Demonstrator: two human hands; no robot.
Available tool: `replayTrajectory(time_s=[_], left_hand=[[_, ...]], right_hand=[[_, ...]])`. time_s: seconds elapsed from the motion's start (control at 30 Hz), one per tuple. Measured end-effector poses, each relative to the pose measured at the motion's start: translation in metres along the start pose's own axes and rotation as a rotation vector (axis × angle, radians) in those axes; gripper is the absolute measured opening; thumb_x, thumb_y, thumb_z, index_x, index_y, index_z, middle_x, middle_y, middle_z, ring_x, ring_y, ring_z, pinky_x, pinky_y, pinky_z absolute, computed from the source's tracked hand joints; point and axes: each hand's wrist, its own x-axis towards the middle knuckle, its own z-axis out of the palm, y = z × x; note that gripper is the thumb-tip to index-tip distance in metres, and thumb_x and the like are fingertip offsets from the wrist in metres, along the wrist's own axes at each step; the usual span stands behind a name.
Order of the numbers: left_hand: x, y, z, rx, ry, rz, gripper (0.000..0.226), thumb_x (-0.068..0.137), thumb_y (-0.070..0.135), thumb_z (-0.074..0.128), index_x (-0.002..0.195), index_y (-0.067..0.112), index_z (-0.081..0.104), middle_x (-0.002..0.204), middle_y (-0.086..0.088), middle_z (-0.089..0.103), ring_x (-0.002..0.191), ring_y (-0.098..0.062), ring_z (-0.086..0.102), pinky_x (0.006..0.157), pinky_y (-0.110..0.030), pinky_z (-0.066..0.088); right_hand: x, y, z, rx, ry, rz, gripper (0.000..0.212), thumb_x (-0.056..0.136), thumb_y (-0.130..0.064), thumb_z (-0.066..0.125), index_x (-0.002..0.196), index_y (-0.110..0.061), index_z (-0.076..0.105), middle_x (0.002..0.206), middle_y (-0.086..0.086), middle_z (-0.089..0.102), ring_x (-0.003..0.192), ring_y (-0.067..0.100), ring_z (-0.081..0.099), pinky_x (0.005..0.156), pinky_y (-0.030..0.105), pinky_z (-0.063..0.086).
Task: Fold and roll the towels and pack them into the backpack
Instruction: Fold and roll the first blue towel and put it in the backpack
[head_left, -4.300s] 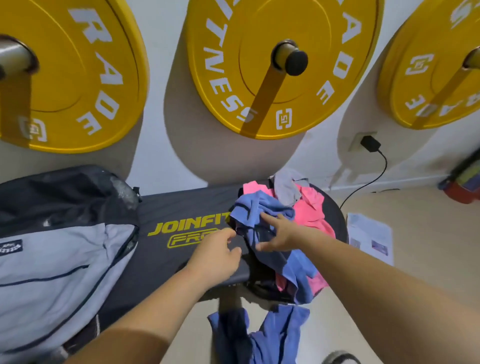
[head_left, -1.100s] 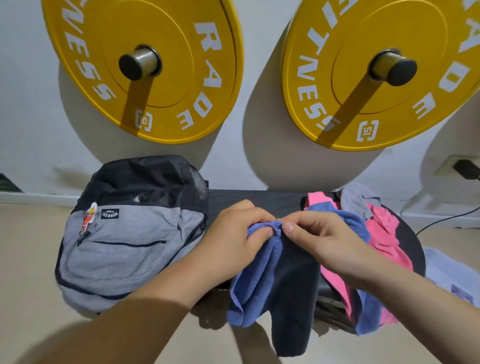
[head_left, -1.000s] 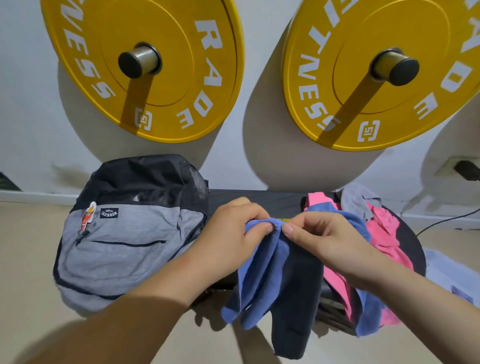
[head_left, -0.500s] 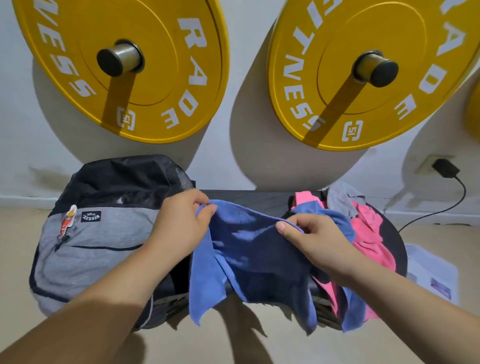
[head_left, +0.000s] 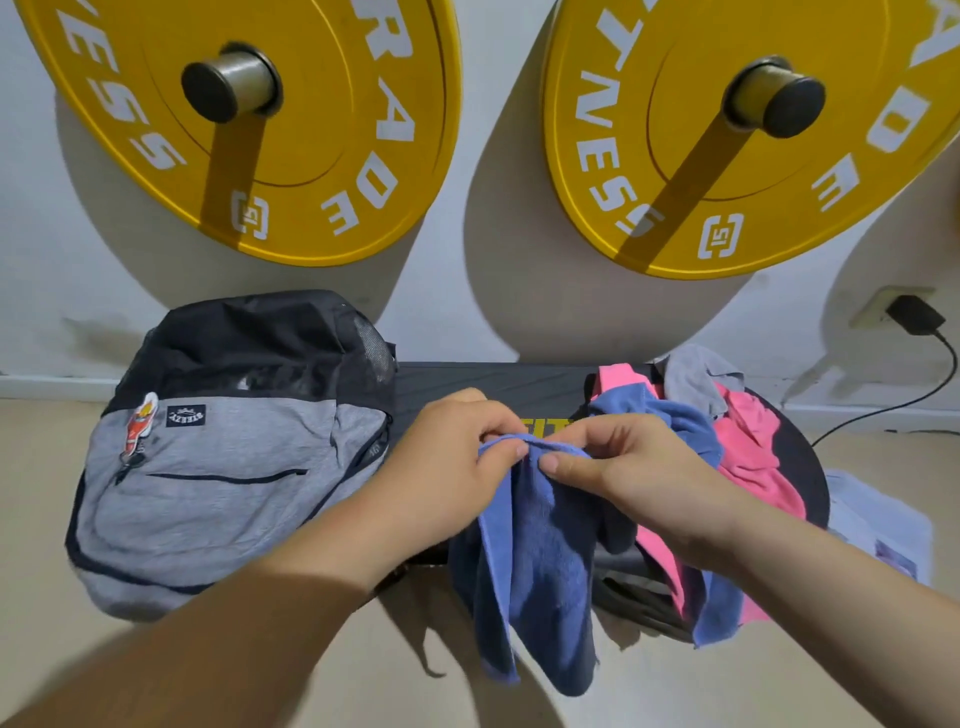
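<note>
A blue towel (head_left: 535, 561) hangs doubled over in front of the black bench (head_left: 467, 384). My left hand (head_left: 457, 462) and my right hand (head_left: 618, 467) pinch its top edge side by side, thumbs nearly touching. A grey and black backpack (head_left: 218, 467) lies on the bench's left end, front pocket up, its opening not visible. On the right end sits a heap of towels: another blue towel (head_left: 680, 415), pink towels (head_left: 748, 452) and a grey towel (head_left: 691, 379), some draping over the front edge.
Two yellow weight plates (head_left: 291, 130) (head_left: 727, 156) hang on pegs on the white wall behind the bench. A black charger (head_left: 914, 317) is plugged in at the right, its cable running down. Papers (head_left: 878, 525) lie on the beige floor to the right.
Half a second ago my hands held the blue towel spread wide between them. They have come together, and the towel now hangs folded in half from the joined edge.
</note>
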Motion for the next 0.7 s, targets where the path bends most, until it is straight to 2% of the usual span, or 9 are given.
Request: replayTrajectory(time_s=[0.1,0.17,0.2,0.3,0.4,0.43,0.57,0.63,0.7], left_hand=[[0.007,-0.009,-0.01,0.028,0.123,-0.057,0.012,0.092,0.017,0.069,0.089,0.028,0.074,0.086,0.007,0.063,0.082,-0.005,0.059,0.074,-0.015,0.042],[0.01,-0.018,-0.019,0.014,0.195,-0.142,0.013,0.092,0.015,0.069,0.086,0.026,0.074,0.084,0.005,0.065,0.081,-0.004,0.059,0.071,-0.009,0.039],[0.011,-0.023,-0.021,0.003,0.215,-0.189,0.012,0.091,0.014,0.069,0.086,0.024,0.074,0.081,0.006,0.065,0.078,-0.004,0.058,0.069,-0.009,0.039],[0.008,-0.025,-0.02,-0.169,0.217,-0.364,0.011,0.091,0.014,0.071,0.09,0.024,0.075,0.077,0.007,0.068,0.07,-0.002,0.059,0.066,-0.015,0.042],[0.002,-0.002,-0.014,-0.423,0.196,-0.417,0.02,0.087,0.017,0.078,0.104,0.026,0.075,0.091,0.001,0.072,0.088,-0.01,0.07,0.072,-0.007,0.048],[0.0,0.006,-0.011,-0.496,0.171,-0.413,0.022,0.087,0.016,0.079,0.106,0.026,0.075,0.094,0.0,0.074,0.091,-0.01,0.071,0.076,-0.007,0.051],[0.001,0.016,-0.006,-0.814,0.125,-0.57,0.026,0.086,0.006,0.078,0.108,0.019,0.075,0.102,-0.007,0.079,0.1,-0.021,0.075,0.099,-0.041,0.057],[0.004,0.016,-0.007,-0.982,0.14,-0.664,0.032,0.087,-0.002,0.074,0.115,0.012,0.071,0.104,-0.011,0.078,0.097,-0.024,0.075,0.094,-0.039,0.058],[0.004,0.019,-0.009,-1.112,0.153,-0.676,0.035,0.088,-0.009,0.069,0.119,0.008,0.068,0.107,-0.014,0.077,0.093,-0.023,0.076,0.084,-0.033,0.059]], right_hand=[[0.004,0.008,-0.006,-0.023,0.066,0.004,0.022,0.091,-0.018,0.075,0.074,-0.006,0.068,0.064,-0.001,0.064,0.059,0.016,0.057,0.058,0.032,0.044],[0.005,0.01,-0.008,0.077,0.106,0.016,0.017,0.088,-0.022,0.078,0.081,-0.007,0.074,0.081,0.006,0.076,0.078,0.022,0.072,0.076,0.039,0.056],[0.006,0.011,-0.008,0.162,0.13,0.02,0.018,0.085,-0.024,0.08,0.084,-0.006,0.075,0.089,0.014,0.077,0.086,0.03,0.073,0.084,0.045,0.056],[0.008,0.006,-0.006,0.318,0.153,-0.01,0.01,0.089,-0.017,0.075,0.082,-0.009,0.076,0.086,0.019,0.075,0.079,0.028,0.068,0.076,0.038,0.055],[0.004,-0.004,0.001,0.338,0.107,-0.003,0.018,0.095,-0.018,0.067,0.081,-0.008,0.072,0.071,0.008,0.07,0.061,0.017,0.062,0.054,0.023,0.048],[0.002,-0.007,0.003,0.348,0.099,0.007,0.019,0.096,-0.02,0.067,0.085,-0.005,0.072,0.072,0.008,0.071,0.061,0.016,0.062,0.052,0.022,0.048],[0.001,-0.007,0.009,0.287,0.229,-0.074,0.014,0.094,-0.023,0.071,0.089,-0.01,0.071,0.085,0.018,0.074,0.073,0.021,0.067,0.065,0.034,0.053],[0.001,-0.007,0.009,0.1,0.329,-0.143,0.012,0.094,-0.022,0.07,0.087,-0.012,0.071,0.088,0.019,0.072,0.073,0.019,0.064,0.071,0.04,0.053],[-0.001,-0.007,0.012,0.079,0.319,-0.136,0.012,0.094,-0.02,0.069,0.086,-0.011,0.071,0.087,0.027,0.066,0.069,0.02,0.061,0.067,0.044,0.055]])
